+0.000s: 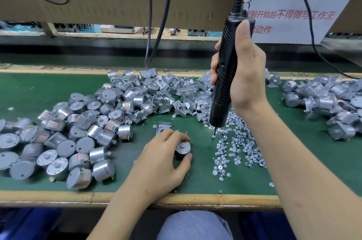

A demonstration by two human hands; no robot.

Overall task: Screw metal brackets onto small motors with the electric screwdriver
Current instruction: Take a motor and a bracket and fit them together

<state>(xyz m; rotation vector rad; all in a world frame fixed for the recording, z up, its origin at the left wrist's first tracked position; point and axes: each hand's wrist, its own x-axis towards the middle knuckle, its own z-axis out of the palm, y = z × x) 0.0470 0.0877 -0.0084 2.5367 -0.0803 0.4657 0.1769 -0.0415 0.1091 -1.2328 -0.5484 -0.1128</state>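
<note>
My left hand [160, 159] grips a small round motor [183, 149] standing shaft-up on the green mat [197, 179], fingers curled round its body. A loose metal bracket [163, 127] lies just behind that hand. My right hand [244, 75] holds the black electric screwdriver [225, 75] upright, its bit tip [214, 132] down over a screw at the left edge of the scattered screws [238, 149].
A heap of bare motors [64, 140] covers the left of the mat, a pile of brackets [176, 95] lies behind the middle, and motors with brackets on them [329, 102] fill the right. Black cables [154, 24] hang at the back. The wooden table edge [195, 199] runs along the front.
</note>
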